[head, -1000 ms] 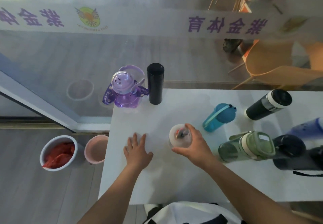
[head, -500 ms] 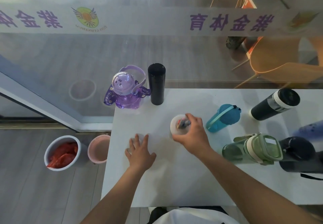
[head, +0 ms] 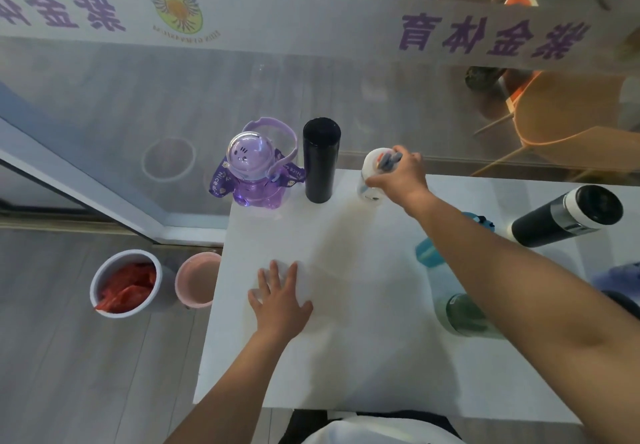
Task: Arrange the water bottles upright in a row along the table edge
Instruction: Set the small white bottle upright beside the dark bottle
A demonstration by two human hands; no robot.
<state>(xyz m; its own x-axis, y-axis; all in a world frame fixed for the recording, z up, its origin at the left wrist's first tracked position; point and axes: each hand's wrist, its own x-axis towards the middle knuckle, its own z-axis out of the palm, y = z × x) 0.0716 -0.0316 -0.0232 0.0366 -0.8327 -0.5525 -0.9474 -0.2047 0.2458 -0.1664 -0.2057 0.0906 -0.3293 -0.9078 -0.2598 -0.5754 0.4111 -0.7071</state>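
The right hand [head: 401, 177] reaches to the upper middle of the frame. Its fingers are curled over the top of a white bottle [head: 370, 180] and grip it at the cap. The bottle is upright, with a pale, see-through body and a white cap carrying a grey and orange spout piece. Its base is at the far edge of the table [head: 346, 357], though whether it rests there cannot be told. Just left of it stands a tall black flask [head: 321, 159], plain and matte. Left again, at the table corner, stands a purple bottle [head: 256, 166] with a clear domed lid, a cartoon face, a loop handle and a printed strap. The left hand [head: 280, 300] lies flat on the tabletop, lower centre, with its fingers spread and straight. At the right, a dark bottle [head: 568, 215] with a white band lies on its side. A teal bottle [head: 429, 251] and a green bottle [head: 464, 315] are partly hidden behind the right forearm. On the floor at the left stand a white bucket [head: 126, 282] with red contents and a pink bucket [head: 197, 284].
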